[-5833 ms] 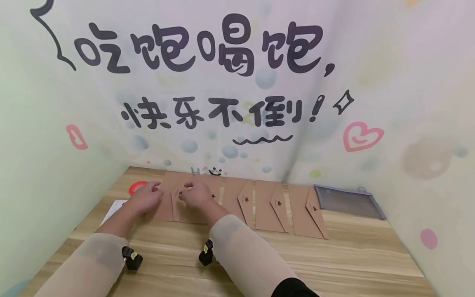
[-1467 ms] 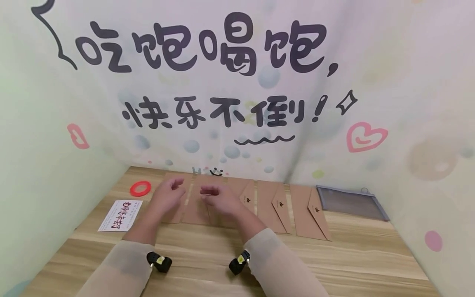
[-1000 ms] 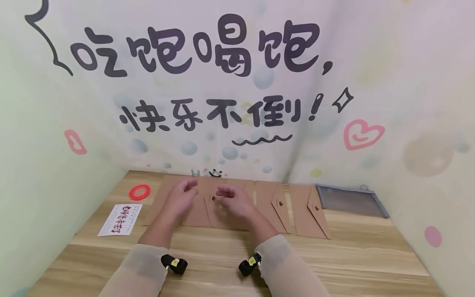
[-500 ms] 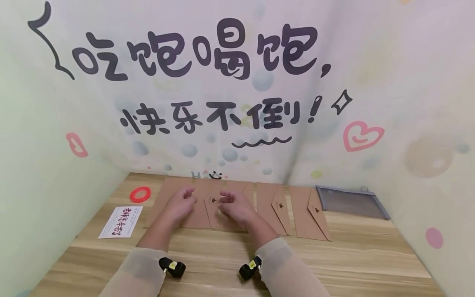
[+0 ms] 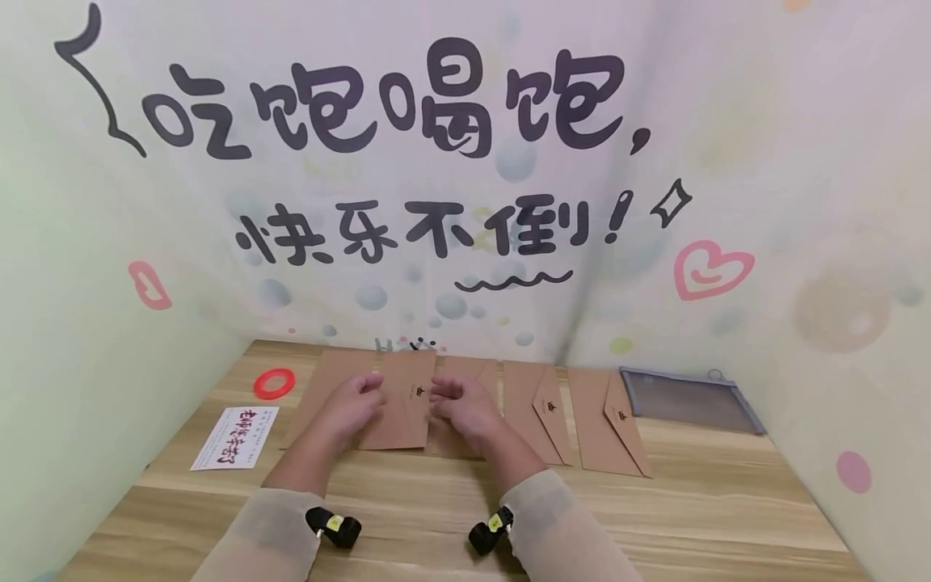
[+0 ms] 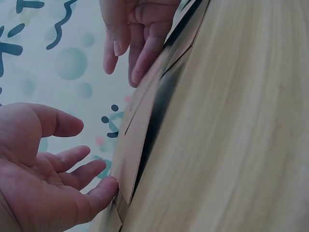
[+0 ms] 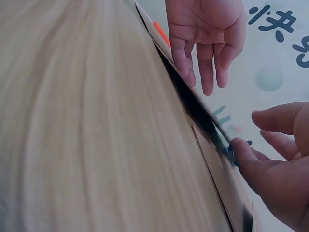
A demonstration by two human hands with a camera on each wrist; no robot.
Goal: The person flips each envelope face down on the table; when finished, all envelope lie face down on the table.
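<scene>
Several brown paper envelopes lie in a row along the back of the table. The second from the left, an envelope (image 5: 398,420) with a small crown print, is between my hands and raised off the wood; in both wrist views a dark gap shows under it. My left hand (image 5: 352,412) is at its left side, and in the left wrist view the little finger touches its edge. My right hand (image 5: 465,408) is at its right side, the little finger against that edge in the right wrist view. Both hands have loosely bent fingers. The leftmost envelope (image 5: 330,376) is partly behind my left hand.
To the left are a red ring (image 5: 274,384) and a white card (image 5: 235,437) with dark red writing. At right lie two more envelopes, including the rightmost envelope (image 5: 592,428), and a grey mesh zip pouch (image 5: 694,400). A printed cloth backdrop (image 5: 436,311) rises behind the table.
Both hands have moved right from the leftmost envelopes, uncovering the card and the red ring. The second envelope has just come up off the table between them.
</scene>
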